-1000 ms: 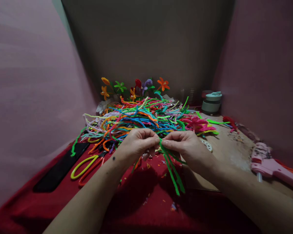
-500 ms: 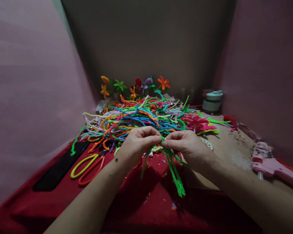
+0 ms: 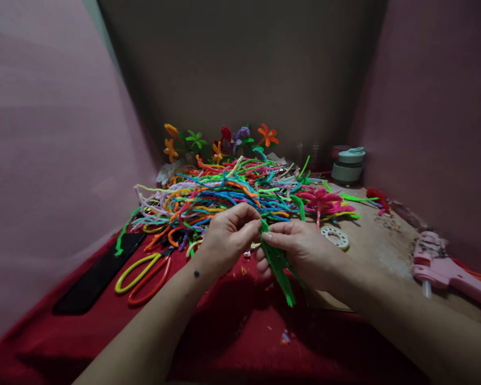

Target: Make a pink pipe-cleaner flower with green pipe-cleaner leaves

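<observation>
A small bundle of green pipe cleaners (image 3: 279, 267) hangs down toward me from between my two hands, over a red cloth (image 3: 232, 331). My left hand (image 3: 228, 235) pinches the bundle's top end with thumb and fingers. My right hand (image 3: 300, 250) is closed round the bundle just below, its thumb lying along the stems. Right behind both hands lies a big tangled heap of pipe cleaners (image 3: 224, 195) in many colours.
Finished pipe-cleaner flowers (image 3: 224, 140) stand at the back, and a pink one (image 3: 323, 200) lies to the right. Scissors with yellow and orange handles (image 3: 144, 271) and a black flat object (image 3: 100, 272) lie left. A pink glue gun (image 3: 449, 270), a white ring (image 3: 334, 236) and a lidded cup (image 3: 348, 167) sit right.
The loose green stems that splayed out half a second ago are now gathered into one tight bundle. My right hand has slid down and wrapped round it; my left hand has stayed at the top.
</observation>
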Demonstrator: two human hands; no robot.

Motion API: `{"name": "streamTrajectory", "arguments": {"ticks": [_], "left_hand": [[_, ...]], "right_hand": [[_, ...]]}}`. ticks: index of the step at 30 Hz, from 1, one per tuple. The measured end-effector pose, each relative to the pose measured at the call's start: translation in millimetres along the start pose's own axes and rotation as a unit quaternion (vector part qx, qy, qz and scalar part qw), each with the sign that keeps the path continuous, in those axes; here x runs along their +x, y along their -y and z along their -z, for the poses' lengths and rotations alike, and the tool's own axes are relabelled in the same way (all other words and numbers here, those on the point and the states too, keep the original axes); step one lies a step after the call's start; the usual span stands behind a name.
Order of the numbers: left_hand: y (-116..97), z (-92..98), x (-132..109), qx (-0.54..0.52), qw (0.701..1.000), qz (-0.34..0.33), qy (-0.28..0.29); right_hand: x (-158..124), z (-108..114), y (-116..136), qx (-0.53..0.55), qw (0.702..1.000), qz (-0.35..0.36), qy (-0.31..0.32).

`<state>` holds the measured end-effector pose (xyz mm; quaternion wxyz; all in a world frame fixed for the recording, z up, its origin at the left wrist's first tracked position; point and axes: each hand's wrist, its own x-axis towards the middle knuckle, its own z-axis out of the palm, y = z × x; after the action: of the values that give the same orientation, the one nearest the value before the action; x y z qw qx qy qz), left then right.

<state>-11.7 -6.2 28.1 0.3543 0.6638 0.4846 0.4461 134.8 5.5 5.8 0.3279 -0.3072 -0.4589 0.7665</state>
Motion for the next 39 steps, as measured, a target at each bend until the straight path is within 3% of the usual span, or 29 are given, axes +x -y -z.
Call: {"name": "streamTrajectory", "arguments": {"ticks": [6, 8, 10, 13, 17, 20, 24, 26, 29, 32, 36, 39], "left_hand": [[6, -2.1, 0, -0.035, 0.998, -0.010, -0.047], [6, -1.5, 2, -0.104, 0.994, 0.033, -0.019], [7, -0.1, 4, -0.165, 0.982, 0.077, 0.043], [9, 0.3, 6, -0.181, 0.974, 0.101, 0.088], [11, -4.0, 7, -0.132, 0.986, 0.099, 0.001], [11, -6.3, 6, 0.017, 0.995, 0.036, -0.094], [11, -5.1, 7, 0.220, 0.958, -0.082, -0.167], [11, -2.9, 9, 0.204, 0.964, -0.065, -0.155], [12, 1.8, 13, 0.013, 0.997, 0.039, -0.072], [15, 6.8, 16, -0.151, 0.984, 0.089, 0.011], [17, 10.1, 17, -0.121, 0.987, 0.102, 0.021], [16, 10.8, 17, -0.020, 0.996, 0.074, -0.034]], "right_hand": [[0, 3, 1, 0.009, 1.000, 0.004, 0.017], [0, 2, 3, 0.005, 1.000, 0.004, 0.014], [-1, 2, 4, 0.002, 1.000, 0.003, 0.014], [-1, 1, 5, -0.001, 1.000, -0.008, 0.012], [1, 1, 0, -0.021, 1.000, -0.011, 0.010], [3, 1, -5, -0.038, 0.999, -0.016, -0.003], [4, 2, -6, -0.056, 0.998, -0.018, -0.021], [3, 1, -5, -0.058, 0.998, -0.012, -0.019], [2, 1, -4, -0.061, 0.998, -0.012, -0.009], [1, 1, -3, -0.064, 0.998, -0.013, 0.011], [4, 3, -4, -0.043, 0.999, -0.018, 0.019], [6, 4, -6, -0.045, 0.999, -0.025, 0.009]]}}
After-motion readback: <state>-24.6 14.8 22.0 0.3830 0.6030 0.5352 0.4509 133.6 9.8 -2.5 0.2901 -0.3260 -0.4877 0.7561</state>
